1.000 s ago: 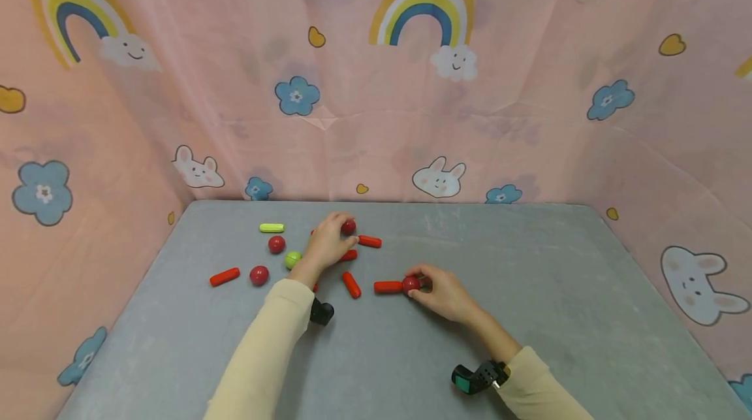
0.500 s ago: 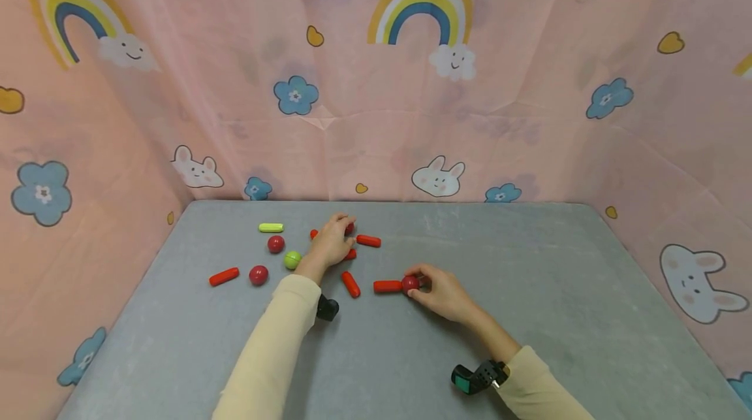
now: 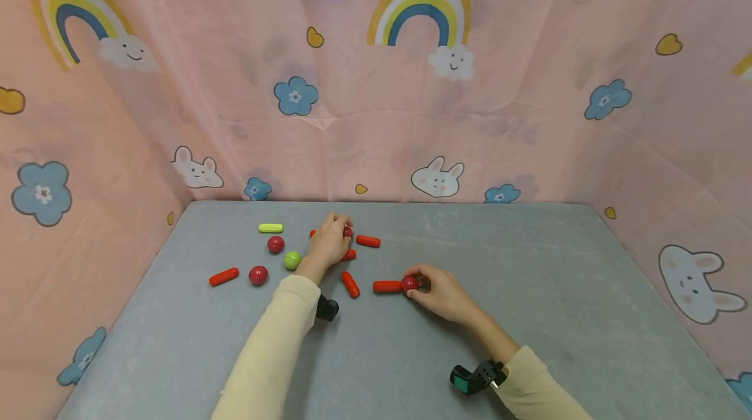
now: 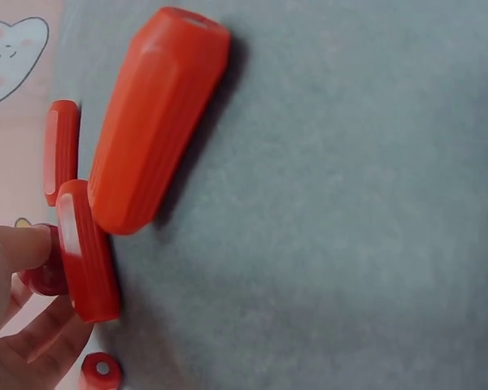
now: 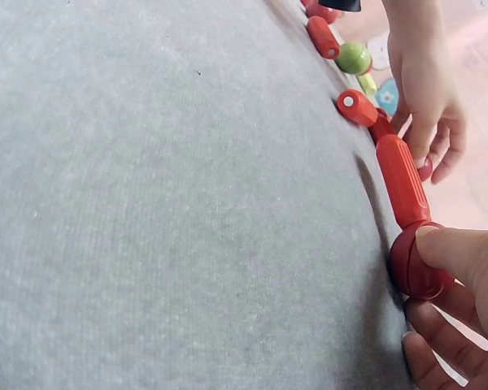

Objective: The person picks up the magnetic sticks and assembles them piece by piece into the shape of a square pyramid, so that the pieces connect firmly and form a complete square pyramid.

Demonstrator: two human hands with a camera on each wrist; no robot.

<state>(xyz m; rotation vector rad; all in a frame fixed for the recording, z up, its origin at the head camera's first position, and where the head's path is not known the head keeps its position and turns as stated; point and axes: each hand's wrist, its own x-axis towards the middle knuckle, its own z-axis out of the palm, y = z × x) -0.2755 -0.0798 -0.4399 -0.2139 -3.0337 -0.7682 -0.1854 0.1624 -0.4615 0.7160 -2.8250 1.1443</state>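
Right hand (image 3: 439, 292), nearer red rod (image 3: 387, 287), pinches near red ball (image 3: 410, 285) touching rod's right end; rod's long axis runs left-right. Left hand (image 3: 329, 243), beyond rod's free end, ahead and left, pinches far red ball (image 3: 348, 232).

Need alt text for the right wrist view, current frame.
At lower right, the right hand pinches a dark red ball with a red rod against it. Beyond, the left hand grips a second red ball, and a green ball sits farther back. Grey tabletop fills most of the left side.
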